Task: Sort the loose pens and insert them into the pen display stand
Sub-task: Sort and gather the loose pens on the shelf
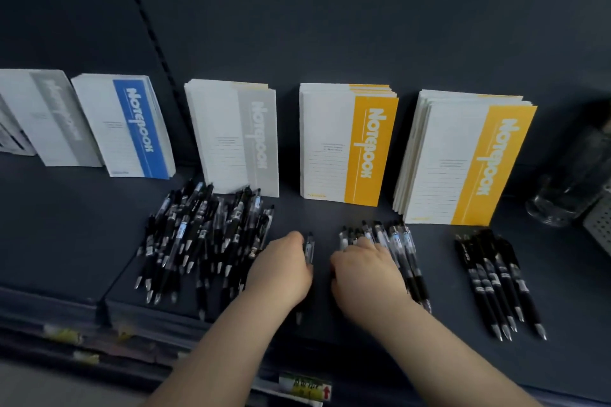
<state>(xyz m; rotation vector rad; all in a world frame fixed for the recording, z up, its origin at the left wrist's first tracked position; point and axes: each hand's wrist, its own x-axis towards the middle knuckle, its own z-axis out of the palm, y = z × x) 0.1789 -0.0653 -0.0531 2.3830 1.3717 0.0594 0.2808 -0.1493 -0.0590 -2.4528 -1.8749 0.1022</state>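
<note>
A big loose heap of black pens [205, 238] lies on the dark shelf [66, 235] left of centre. My left hand [284, 271] grips one black pen [309, 249] that points away from me, just right of the heap. My right hand [367, 271] rests on a smaller row of clear-barrelled pens [401, 248], its fingers curled over their near ends. A third group of all-black pens [496, 277] lies sorted in a row at the right. No pen display stand can be made out for certain.
Stacks of notebooks lean along the back: grey [244, 139], blue [132, 129], and two yellow ones [350, 145], [469, 162]. A clear glass container [568, 182] and a perforated metal object [600, 221] stand at the far right. Price labels [305, 388] run along the shelf's front edge.
</note>
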